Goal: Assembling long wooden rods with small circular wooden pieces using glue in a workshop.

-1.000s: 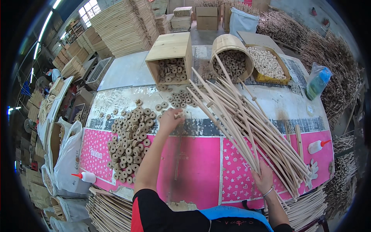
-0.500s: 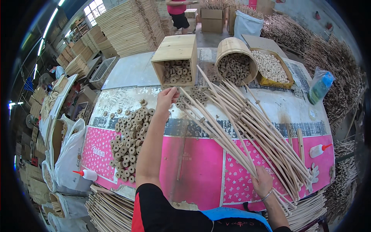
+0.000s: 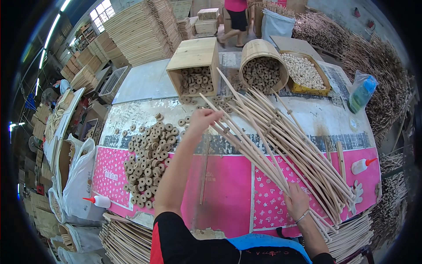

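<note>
My right hand [image 3: 298,203] is closed around the lower ends of several long, thin wooden rods [image 3: 263,169], which fan out up and to the left. My left hand [image 3: 205,121] pinches one of these rods below its upper tip; whether a ring is also between the fingers is hidden. Small brown disc-shaped rings with centre holes [image 3: 147,165] lie heaped left of my left forearm. Some rods carry a ring part-way along. A larger pile of rods [image 3: 303,158] lies just right of the held ones.
At the back of the table stand an open wooden box [image 3: 193,50] and a round wooden tub [image 3: 261,50], both holding rings, and a yellow tray [image 3: 307,91] of pale beads. Red-tipped white bottles [image 3: 103,202] lie at both sides. A person [image 3: 236,20] is behind the table.
My left hand has moved right and slightly down, from near a rod's tip to further along the rod. My right hand keeps its hold. The person behind has moved right.
</note>
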A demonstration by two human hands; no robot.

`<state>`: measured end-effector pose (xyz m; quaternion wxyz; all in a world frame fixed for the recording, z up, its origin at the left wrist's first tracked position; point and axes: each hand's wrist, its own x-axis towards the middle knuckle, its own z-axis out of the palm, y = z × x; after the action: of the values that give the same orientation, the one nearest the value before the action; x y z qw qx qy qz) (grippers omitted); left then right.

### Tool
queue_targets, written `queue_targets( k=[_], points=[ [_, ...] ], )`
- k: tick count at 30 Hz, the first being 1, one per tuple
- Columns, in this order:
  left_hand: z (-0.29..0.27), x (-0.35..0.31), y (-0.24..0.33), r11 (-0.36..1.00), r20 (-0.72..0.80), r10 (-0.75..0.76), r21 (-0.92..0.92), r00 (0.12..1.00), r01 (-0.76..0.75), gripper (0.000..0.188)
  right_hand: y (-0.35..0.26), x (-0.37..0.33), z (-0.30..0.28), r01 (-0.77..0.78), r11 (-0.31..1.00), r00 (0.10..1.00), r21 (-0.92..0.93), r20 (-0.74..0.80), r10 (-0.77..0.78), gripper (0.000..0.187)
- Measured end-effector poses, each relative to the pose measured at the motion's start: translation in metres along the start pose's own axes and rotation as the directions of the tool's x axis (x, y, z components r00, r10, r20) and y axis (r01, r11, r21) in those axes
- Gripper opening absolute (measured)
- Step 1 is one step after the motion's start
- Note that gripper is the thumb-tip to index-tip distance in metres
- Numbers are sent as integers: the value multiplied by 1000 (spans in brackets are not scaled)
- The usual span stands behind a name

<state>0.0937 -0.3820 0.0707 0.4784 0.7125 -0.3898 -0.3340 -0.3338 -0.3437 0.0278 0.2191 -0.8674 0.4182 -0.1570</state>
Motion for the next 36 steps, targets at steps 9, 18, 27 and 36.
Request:
queue_targets(
  k=[9,18,27,36],
  points=[
    [-26,28,-56,950,-452,292,240,843,-200,20,13,-3,-5,-19,998,999,-56,-46,16,41],
    [12,45,-113,521,-115,460,838,880,-162,30,13,-2,-4,-27,1000,999,-8,-24,26,37],
    [16,50,-114,397,-94,499,908,862,-131,30,14,-2,-1,-2,1000,998,23,-57,4,37],
    [11,45,-112,277,0,555,943,832,-185,19,12,-4,-4,-36,999,997,-20,-69,35,39]
  ],
)
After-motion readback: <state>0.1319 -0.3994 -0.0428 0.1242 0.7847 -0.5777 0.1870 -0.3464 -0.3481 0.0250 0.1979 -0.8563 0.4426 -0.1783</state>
